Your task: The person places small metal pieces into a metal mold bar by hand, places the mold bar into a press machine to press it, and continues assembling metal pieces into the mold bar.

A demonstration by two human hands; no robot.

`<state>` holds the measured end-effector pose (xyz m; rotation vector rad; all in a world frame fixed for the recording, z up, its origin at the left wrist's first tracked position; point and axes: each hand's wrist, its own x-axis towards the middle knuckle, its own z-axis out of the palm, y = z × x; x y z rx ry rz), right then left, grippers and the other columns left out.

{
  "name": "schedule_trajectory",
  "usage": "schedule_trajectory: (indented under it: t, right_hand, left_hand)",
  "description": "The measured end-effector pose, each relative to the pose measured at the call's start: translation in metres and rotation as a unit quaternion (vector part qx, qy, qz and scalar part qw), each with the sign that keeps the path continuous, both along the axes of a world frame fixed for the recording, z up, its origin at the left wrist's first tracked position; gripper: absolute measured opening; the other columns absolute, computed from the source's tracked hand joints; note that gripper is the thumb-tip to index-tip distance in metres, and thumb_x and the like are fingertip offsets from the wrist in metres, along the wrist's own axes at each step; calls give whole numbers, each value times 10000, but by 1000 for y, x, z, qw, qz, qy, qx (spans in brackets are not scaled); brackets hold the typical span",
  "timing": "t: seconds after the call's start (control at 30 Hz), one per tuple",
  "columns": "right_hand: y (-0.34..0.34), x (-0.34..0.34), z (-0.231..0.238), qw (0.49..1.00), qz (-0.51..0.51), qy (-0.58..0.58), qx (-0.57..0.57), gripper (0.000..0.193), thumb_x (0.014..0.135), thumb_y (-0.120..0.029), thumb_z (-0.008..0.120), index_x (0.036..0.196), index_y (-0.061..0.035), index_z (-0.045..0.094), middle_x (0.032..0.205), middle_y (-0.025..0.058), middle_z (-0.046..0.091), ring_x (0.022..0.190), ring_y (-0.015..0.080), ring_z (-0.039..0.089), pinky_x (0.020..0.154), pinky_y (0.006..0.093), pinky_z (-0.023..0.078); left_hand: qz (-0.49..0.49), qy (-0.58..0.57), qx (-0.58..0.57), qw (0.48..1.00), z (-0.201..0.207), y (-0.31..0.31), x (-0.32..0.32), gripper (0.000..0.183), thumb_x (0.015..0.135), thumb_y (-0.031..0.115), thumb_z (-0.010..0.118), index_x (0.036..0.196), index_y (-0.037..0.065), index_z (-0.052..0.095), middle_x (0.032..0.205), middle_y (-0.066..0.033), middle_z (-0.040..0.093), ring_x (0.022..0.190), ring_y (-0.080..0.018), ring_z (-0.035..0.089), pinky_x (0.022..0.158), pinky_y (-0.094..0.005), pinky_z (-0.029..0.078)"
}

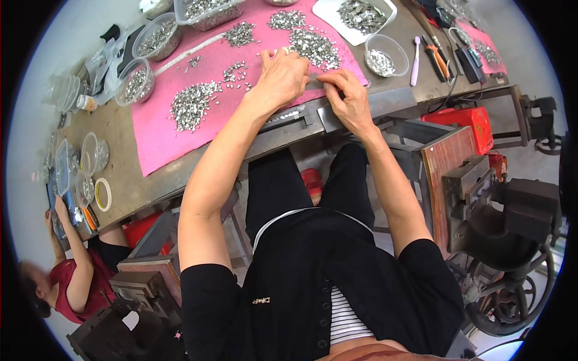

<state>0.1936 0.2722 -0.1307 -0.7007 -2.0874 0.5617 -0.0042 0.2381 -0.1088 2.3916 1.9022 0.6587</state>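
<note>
My left hand (pixel 280 77) is over the pink mat (pixel 162 141), fingers bent down and drawn together beside a heap of small shiny metal pieces (pixel 314 49). What those fingertips hold, if anything, is hidden. Just to its right is my right hand (pixel 349 101), its thumb and fingers closed in a pinch above the table's front edge. Whatever lies in that pinch is too small to name. Below both hands, a narrow metal fixture (pixel 288 119) runs along the edge, with small bright pieces lined up on it.
More metal pieces form a large heap (pixel 194 106) on the mat's left. Clear tubs (pixel 158 37) stand behind it; a white tray (pixel 355 18) and a round tub (pixel 385 55) stand at right, near pliers (pixel 435 60). A co-worker (pixel 78 277) sits at far left. A machine (pixel 500 210) stands right.
</note>
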Motion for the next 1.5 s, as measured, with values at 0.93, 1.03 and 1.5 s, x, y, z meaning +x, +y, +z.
schedule_trajectory:
  t: [0.93,1.03,1.5]
  right_hand:
    - [32,-27,3,972,-58,-192,125,88,887,-140,676,923,-60,681,889,91,631,921,296,620,834,433,416]
    - [25,-28,8,976,-61,-165,127,75,908,-111,647,925,-39,638,890,98,625,906,310,616,841,424,412]
    - [-52,-28,12,993,114,-16,-4,90,895,38,631,948,-4,571,918,121,591,842,298,588,770,385,475]
  left_hand:
    - [-18,12,-11,1000,-5,-3,0,126,901,165,661,968,61,639,950,-114,646,987,-318,589,884,-499,352]
    - [-21,-66,22,997,-4,-17,-1,99,911,114,636,968,44,594,920,-135,631,930,-328,588,835,-476,393]
    - [148,-374,44,915,9,-124,-1,105,930,65,679,999,3,632,894,-145,689,796,-269,679,740,-370,538]
